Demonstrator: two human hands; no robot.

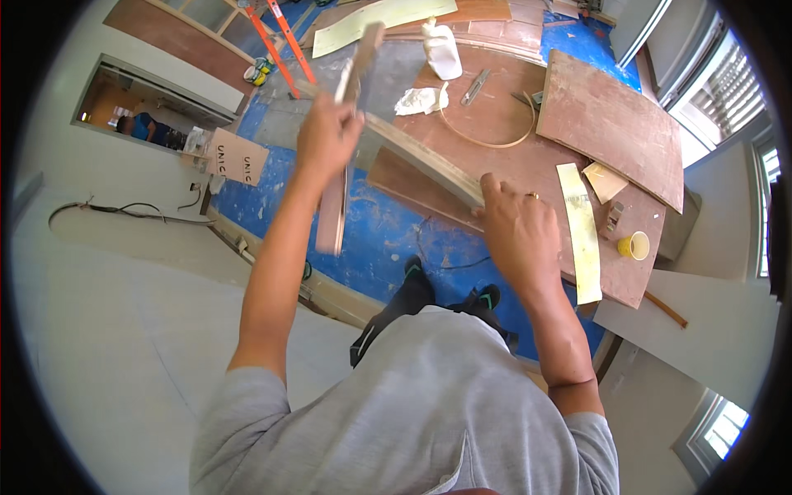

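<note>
A T-shaped piece of joined wooden strips is held between my hands, over the near left side of the work table [511, 82]. My left hand [324, 136] is closed round it near the joint, where a blurred crosspiece [332, 219] passes. From there a long wooden strip [425, 157] slants to my right hand [520, 223], whose fingers are wrapped over its far end. Beyond the strip lie a crumpled white cloth [421, 101], a utility knife [474, 87] and a looped thin band [495, 145]. A white jug [442, 54] stands behind them.
On the right are a brown board [610, 124], a pale yellow strip [582, 239] and a yellow cup [634, 245]. Blue sheeting [371, 223] covers the floor. An orange ladder [280, 45] stands far left; a person [147, 125] shows through a wall opening.
</note>
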